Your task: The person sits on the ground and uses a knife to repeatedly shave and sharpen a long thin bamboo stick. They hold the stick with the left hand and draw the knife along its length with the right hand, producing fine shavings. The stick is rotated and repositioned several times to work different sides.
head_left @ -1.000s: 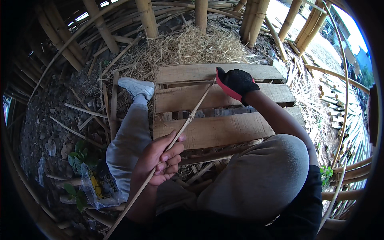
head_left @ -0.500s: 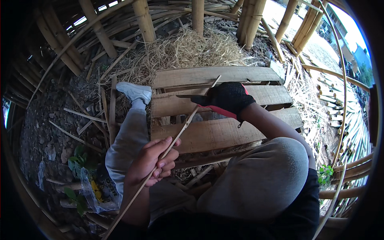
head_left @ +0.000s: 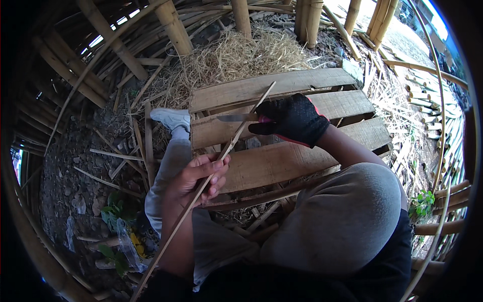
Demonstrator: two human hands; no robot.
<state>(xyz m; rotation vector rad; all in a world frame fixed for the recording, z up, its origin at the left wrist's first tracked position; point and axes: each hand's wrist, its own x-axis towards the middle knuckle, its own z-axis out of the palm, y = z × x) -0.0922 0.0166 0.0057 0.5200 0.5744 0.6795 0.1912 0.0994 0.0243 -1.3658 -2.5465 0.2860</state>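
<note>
Well, the gloved right hand (head_left: 292, 121) is curled round a knife (head_left: 233, 118), hiding most of its handle. The bare left hand (head_left: 192, 176) grips a long thin stick (head_left: 232, 144), slanting over the wooden boards (head_left: 287, 160); its near end is cut off. I can't tell if the blade touches the stick. Straw (head_left: 241, 58) lies past the boards.

No text, label, brand, number or sign can be read. No lettering can be made out on the knife blade (head_left: 234, 118), on the black glove (head_left: 302, 121) at right, or on the pale shoe (head_left: 172, 119) at far left. The yellow piece (head_left: 136, 244) beside clear plastic (head_left: 122, 235) at near left (small and dim down there) is too unclear to tell, as is the far right background (head_left: 437, 27).
</note>
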